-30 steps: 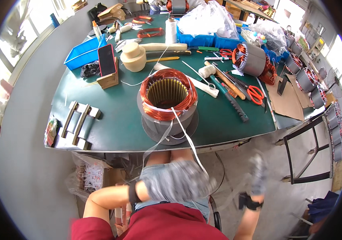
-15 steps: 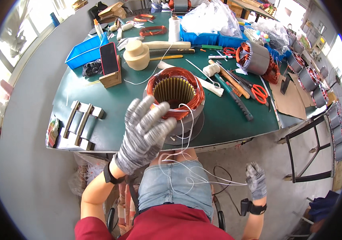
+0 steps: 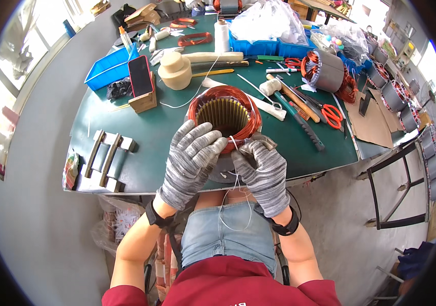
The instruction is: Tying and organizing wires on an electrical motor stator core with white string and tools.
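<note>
A motor stator [image 3: 224, 118] with a ring of copper windings and a slotted bore stands upright near the table's front edge. My left hand [image 3: 190, 162], in a grey striped glove, rests against its near left side, fingers stretched and lying flat. My right hand [image 3: 265, 171], gloved alike, is at the near right of the windings. Its fingers are bent together around the white cord [image 3: 237, 172]; the exact pinch is partly hidden. The cord passes over the near rim of the windings and hangs in a loop down to my lap.
On the green table [image 3: 141, 132] lie a metal stand with two bars [image 3: 107, 159], a phone on a wooden block [image 3: 140, 79], a cream plastic cylinder [image 3: 174, 70], a mallet [image 3: 270, 87] and orange-handled scissors [image 3: 331, 116]. Another wound stator [image 3: 325, 71] lies at right. Blue bins [image 3: 253, 48] stand behind.
My right hand has come from far right, beside my lap, up to the windings. The cord stretched to the right now hangs down in a loop. My left hand has shifted slightly right.
</note>
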{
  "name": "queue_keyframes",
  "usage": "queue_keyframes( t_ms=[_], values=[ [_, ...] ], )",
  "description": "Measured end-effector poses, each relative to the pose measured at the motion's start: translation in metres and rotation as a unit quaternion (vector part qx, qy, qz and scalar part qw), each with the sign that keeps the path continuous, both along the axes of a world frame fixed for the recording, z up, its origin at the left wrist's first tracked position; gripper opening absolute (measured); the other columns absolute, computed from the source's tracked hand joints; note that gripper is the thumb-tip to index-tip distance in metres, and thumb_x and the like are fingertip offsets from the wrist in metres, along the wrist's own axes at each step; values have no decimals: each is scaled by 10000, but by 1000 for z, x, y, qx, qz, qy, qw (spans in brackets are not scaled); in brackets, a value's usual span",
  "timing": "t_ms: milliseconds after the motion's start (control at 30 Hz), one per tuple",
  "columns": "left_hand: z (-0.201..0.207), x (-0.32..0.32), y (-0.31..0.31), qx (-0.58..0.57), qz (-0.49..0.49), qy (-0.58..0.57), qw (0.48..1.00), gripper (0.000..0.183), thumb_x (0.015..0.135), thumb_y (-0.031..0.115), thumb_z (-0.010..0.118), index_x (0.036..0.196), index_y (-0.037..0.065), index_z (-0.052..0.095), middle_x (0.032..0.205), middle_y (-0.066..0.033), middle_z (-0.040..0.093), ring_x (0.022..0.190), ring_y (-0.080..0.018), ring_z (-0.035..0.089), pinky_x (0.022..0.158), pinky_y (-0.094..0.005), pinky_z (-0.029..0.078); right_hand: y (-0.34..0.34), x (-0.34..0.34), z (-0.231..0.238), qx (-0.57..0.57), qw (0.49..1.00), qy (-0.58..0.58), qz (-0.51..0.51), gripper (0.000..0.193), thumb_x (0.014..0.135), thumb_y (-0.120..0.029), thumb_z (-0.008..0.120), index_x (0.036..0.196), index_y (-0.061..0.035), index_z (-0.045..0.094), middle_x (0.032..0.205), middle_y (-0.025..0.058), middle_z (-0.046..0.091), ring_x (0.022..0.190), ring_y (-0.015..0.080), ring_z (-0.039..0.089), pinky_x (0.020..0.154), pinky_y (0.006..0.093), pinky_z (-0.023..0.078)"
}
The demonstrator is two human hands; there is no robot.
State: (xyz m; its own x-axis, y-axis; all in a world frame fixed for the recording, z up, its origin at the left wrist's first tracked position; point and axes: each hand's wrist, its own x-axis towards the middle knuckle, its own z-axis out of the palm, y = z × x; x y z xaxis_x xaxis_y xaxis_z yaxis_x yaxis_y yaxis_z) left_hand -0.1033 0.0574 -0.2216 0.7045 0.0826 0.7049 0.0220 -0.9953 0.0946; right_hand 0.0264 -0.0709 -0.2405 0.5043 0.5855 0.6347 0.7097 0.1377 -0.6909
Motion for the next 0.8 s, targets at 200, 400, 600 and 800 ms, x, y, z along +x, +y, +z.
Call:
queue_keyframes(
  t_ms=[200,400,600,800],
  values=[
    [-6,-3,-3,-10,39,1,999,371,757,94,595,1125,143,615,1206,-75,567,1165,-296,510,1050,-469,345,-92,30,-23,-151,983,101,-34,132,791,-123,701,781,-28,611,662,82,600,582,179,566,554,294,456],
    [-20,6,-8,78,57,-11,995,410,659,149,691,1044,285,659,1288,-72,518,1208,-338,454,1052,-526,313,-191,50,-66,-204,950,204,-121,147,795,-81,694,739,-20,573,625,10,545,564,70,459,537,250,402],
    [-28,12,-8,81,83,-24,993,359,641,166,698,965,321,685,1290,-40,506,1217,-326,435,1053,-530,303,-243,66,-107,-294,926,160,-177,154,772,-50,692,714,-21,553,576,23,478,523,90,409,507,255,378],
    [-26,12,-12,73,77,-47,993,320,673,204,692,971,321,685,1307,-56,505,1217,-311,433,1067,-523,277,-189,56,-77,-245,945,21,-215,149,832,-178,668,919,-58,651,859,132,644,795,307,608,732,401,476]
  ],
)
